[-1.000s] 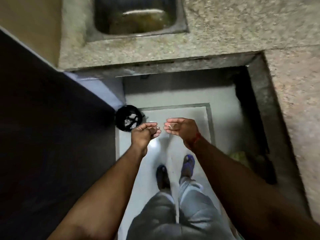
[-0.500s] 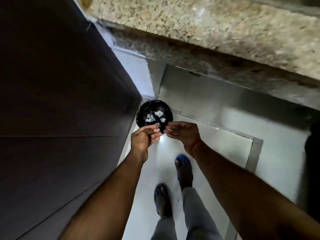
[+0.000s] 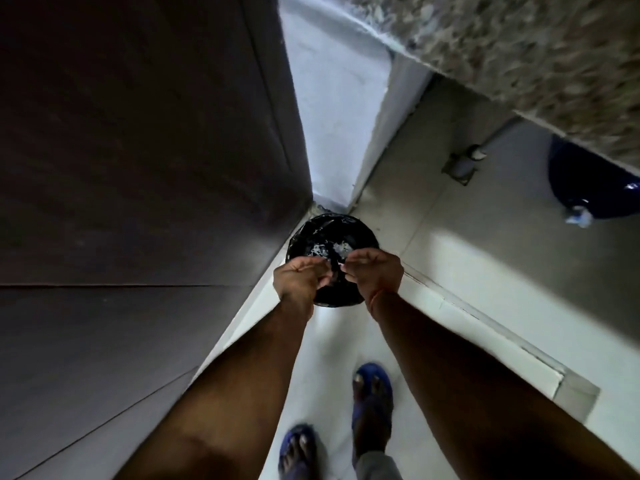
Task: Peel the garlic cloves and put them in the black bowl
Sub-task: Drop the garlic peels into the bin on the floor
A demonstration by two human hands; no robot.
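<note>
- Two bare hands, left hand [image 3: 300,278] and right hand [image 3: 375,271], held together at frame centre, over a round black-lined bin [image 3: 330,237] on the floor, probably so skins dropped in.
- Fingers curled inward; anything pinched too small to tell.
- Garlic cloves, black bowl: not visible.
- Two blue sandals [image 3: 372,393] at lower centre.

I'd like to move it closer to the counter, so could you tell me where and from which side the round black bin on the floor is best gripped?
Grip the round black bin by its top rim, coming from above on the open right side. The dark cabinet panel stands close along its left, and the plastic liner looks too loose to hold.
</note>
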